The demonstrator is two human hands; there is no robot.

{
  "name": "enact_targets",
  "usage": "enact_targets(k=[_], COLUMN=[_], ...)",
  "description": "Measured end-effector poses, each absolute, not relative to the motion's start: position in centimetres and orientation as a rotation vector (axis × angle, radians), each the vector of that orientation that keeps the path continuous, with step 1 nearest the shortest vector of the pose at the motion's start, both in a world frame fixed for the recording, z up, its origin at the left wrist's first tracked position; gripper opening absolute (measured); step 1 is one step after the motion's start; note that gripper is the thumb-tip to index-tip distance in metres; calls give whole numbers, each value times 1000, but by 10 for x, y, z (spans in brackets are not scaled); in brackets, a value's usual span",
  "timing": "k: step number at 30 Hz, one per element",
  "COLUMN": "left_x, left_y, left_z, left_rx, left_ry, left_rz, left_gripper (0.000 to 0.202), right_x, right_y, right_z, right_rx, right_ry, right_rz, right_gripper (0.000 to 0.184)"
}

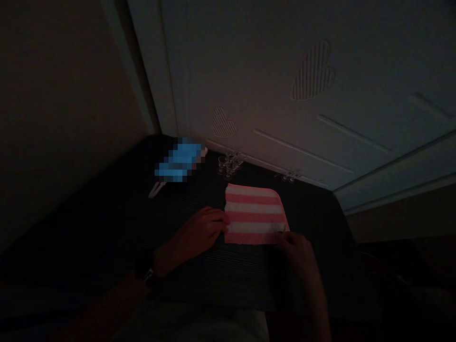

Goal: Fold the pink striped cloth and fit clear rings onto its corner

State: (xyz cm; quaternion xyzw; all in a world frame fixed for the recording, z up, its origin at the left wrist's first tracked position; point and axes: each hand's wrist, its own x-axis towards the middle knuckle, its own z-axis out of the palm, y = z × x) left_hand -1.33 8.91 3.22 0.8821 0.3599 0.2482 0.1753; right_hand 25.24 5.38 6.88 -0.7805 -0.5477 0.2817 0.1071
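A folded pink-and-white striped cloth [254, 216] lies on the dark table in front of me, its top right corner rounded. My left hand [204, 228] is closed with its fingertips at the left edge of the cloth. At the lower right corner, my right hand [297, 247] pinches the cloth between thumb and fingers. Dim light hides the fingertips in part. A dark wristwatch [145, 268] is on my left wrist.
Several small clear glasses [231, 164] stand beyond the cloth, with more small glassware [290, 176] farther right. A blurred blue item [180, 161] lies at the back left of the dark table [199, 270]. Behind rises a white panel [263, 85] with heart reliefs.
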Motion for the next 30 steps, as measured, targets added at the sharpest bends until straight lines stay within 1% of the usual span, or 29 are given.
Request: enact_targets(k=[4,10,13,16,18,22,24,28,30], left_x=[-14,-15,-15,-15,-15,-14,-14,-14,-14], left_y=[90,90,89,89,89,89,89,89,89], left_z=[28,27,27,30,32,34,33,31,30], left_rx=[2493,2478,2482,2470,2461,2474,2468,2436,2428], left_ry=[1018,1006,1015,1018,1021,1016,1012,1009,1018], left_rz=[697,695,706,699,693,699,716,709,701], left_gripper=[24,28,27,25,24,24,24,24,23], right_x=[201,157,168,200,228,265,265,237,222], right_y=[57,62,64,62,58,51,49,50,52], right_z=[70,65,62,61,61,66,70,78,80], right_rx=[-2106,-2008,-2024,-2076,-2086,-2238,-2260,-2141,-2100], right_ry=[-1809,-1924,-1881,-1794,-1727,-1594,-1596,-1730,-1790], right_rz=[913,1058,1087,1086,1051,967,917,907,871], right_gripper=[33,35,37,39,40,41,40,40,36])
